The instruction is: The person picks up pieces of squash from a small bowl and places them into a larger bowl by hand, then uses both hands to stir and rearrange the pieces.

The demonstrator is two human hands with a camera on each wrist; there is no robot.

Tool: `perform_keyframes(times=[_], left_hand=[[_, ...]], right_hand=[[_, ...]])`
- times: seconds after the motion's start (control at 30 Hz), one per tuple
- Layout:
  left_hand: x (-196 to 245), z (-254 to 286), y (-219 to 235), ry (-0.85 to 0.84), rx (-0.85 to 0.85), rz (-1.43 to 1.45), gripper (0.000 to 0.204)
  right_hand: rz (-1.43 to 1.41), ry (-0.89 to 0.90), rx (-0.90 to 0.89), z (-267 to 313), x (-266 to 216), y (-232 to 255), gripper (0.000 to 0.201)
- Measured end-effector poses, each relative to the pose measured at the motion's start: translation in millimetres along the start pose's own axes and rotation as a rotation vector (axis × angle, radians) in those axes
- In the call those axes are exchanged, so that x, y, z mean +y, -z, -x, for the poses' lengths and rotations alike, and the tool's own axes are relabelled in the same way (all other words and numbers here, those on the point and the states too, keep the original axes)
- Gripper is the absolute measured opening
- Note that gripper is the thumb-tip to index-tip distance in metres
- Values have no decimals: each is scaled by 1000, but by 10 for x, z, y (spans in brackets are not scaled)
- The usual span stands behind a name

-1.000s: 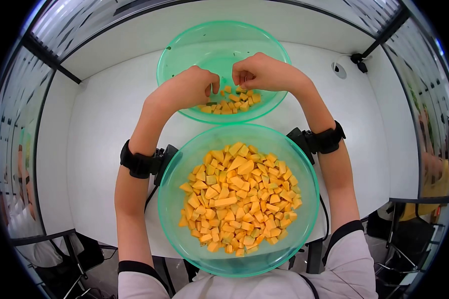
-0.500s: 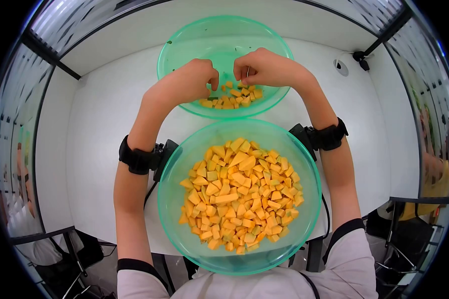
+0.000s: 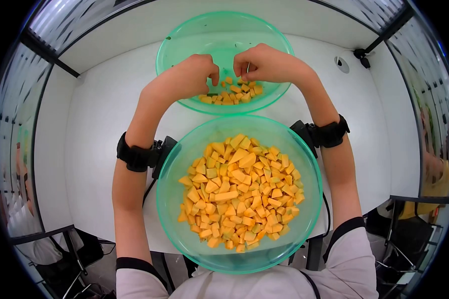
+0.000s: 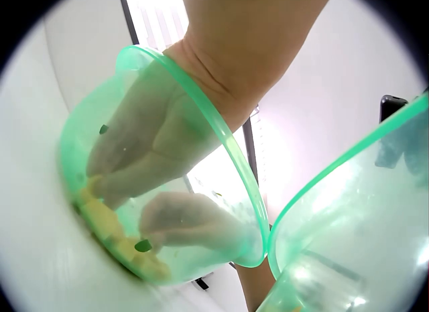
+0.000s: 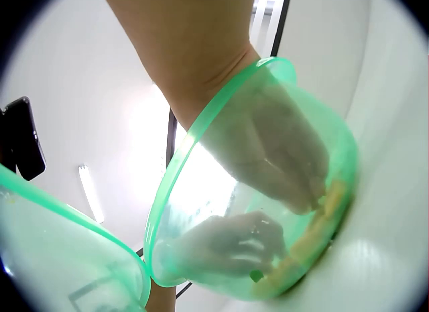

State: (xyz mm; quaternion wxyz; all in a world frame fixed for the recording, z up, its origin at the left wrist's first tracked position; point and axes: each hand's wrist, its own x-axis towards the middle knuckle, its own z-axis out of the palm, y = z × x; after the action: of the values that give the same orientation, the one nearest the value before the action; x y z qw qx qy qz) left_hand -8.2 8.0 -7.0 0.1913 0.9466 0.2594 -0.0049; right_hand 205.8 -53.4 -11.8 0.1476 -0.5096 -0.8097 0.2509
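Both hands reach into the far green translucent bowl (image 3: 184, 42), above a small group of orange pumpkin pieces (image 3: 234, 98) along its near side. My left hand (image 3: 192, 74) bends down at the left of the group; in the left wrist view its fingertips close on a yellow pumpkin piece (image 4: 96, 183), blurred by the bowl wall. At the right, my right hand (image 3: 269, 65) pinches a pumpkin piece (image 3: 242, 80) between thumb and fingers. Small dark green bits (image 3: 168, 38) cling to the bowl wall. The left hand's other fingers are hidden from above.
A second green bowl (image 3: 244, 264), heaped with cut pumpkin (image 3: 239, 194), stands nearer the body, its rim against the far bowl. Both stand on a white table (image 3: 105, 129) with low walls. A cable hole (image 3: 342, 65) lies at the back right.
In the head view both bowls and hands have shifted slightly upward together. The hands keep nearly the same places over the far bowl, with small finger movements.
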Motion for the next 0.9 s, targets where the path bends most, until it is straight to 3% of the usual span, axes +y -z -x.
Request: perform_keyframes(times=[0.9], left_hand=[[-5,-36,5,61,-55,16,7]], right_hand=[[36,23,-29,-9,12,11,6]])
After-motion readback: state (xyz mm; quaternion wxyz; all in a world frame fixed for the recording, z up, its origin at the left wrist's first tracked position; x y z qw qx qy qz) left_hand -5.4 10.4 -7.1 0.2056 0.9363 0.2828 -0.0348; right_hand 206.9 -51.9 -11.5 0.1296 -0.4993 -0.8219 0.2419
